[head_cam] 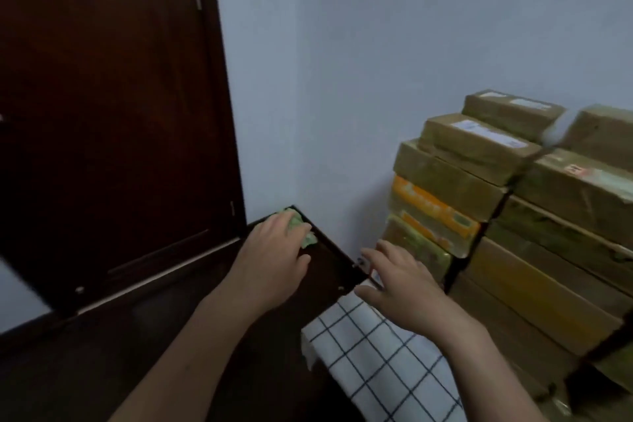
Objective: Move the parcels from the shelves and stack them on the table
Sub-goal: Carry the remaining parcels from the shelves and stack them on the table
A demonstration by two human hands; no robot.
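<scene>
The left hand (270, 250) reaches forward, fingers curled over a crumpled pale-green packet (297, 225) that shows at its 1 o'clock; it appears to grip it. The packet lies in the far corner of a dark brown wooden surface (329, 271), against a pale blue wall (342, 79).

At the left hand's 3 o'clock, the right hand (400, 281) is spread flat with fingers apart and straight, holding nothing. Its fingertips are just beside the foot of the stack; whether they touch it cannot be told. Below this hand, at 6 o'clock, lies a white cloth with a dark grid pattern (376, 363).

At the right hand's 2 o'clock rises a stack of brown tape-wrapped parcels (548, 267), two columns side by side and several layers high, against the wall. Low in the nearer column sits an orange-and-yellow parcel (431, 209).

Judging by the stack, most of the stacking looks done, with the green packet perhaps among the last pieces. No shelves are in view, so what is left there cannot be told, nor whether the stack stands on the table.

A white shipping label (489, 132) on an upper parcel carries print too blurred to read. The orange parcel's pale lettering is also unreadable.

At the left hand's 10 o'clock stands a dark brown wooden door (102, 113).
</scene>
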